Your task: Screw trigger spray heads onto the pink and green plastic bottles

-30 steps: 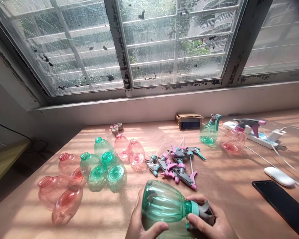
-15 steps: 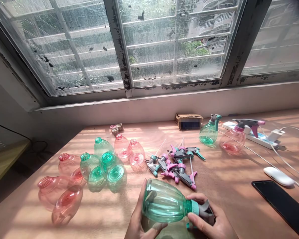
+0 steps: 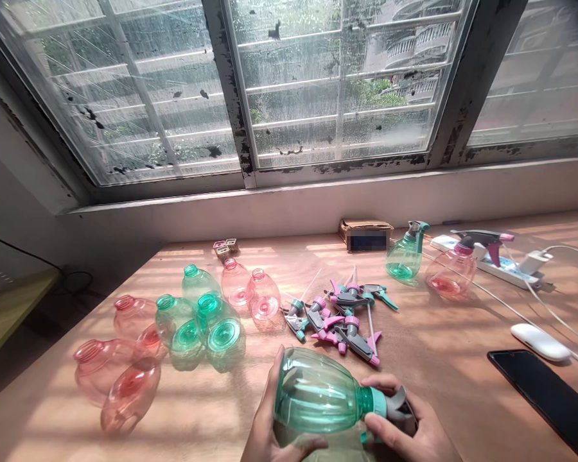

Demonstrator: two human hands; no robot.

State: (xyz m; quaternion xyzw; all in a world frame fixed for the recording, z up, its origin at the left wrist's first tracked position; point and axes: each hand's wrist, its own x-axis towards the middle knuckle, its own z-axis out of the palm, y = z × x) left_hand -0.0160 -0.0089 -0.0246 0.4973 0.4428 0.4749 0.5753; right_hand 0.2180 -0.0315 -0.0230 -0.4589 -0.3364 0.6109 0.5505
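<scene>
A clear green spray bottle [image 3: 318, 391] lies on its side between my hands, its neck toward the right. My left hand [image 3: 274, 423] is wrapped round its base, thumb underneath and fingers along the far side. On the neck sits a grey and teal trigger sprayer [image 3: 395, 408]. My right hand [image 3: 417, 420] grips that sprayer, with thumb and fingertips at its teal collar [image 3: 379, 403]. Part of the trigger is hidden by the right hand. Just beyond the bottle lies a heap of loose trigger sprayers [image 3: 341, 317] in pink, teal and grey.
Green bottles [image 3: 220, 330] and pink bottles [image 3: 125, 394] without tops stand at left. A green sprayer bottle [image 3: 403, 256] and a pink one [image 3: 450, 269] stand at the back right, near a power strip [image 3: 505, 269]. A black phone [image 3: 544, 401] and white case [image 3: 539, 341] lie right.
The held bottle has turned slightly and shifted a little in my hands. Both hands keep their grip, and nothing else on the table has moved.
</scene>
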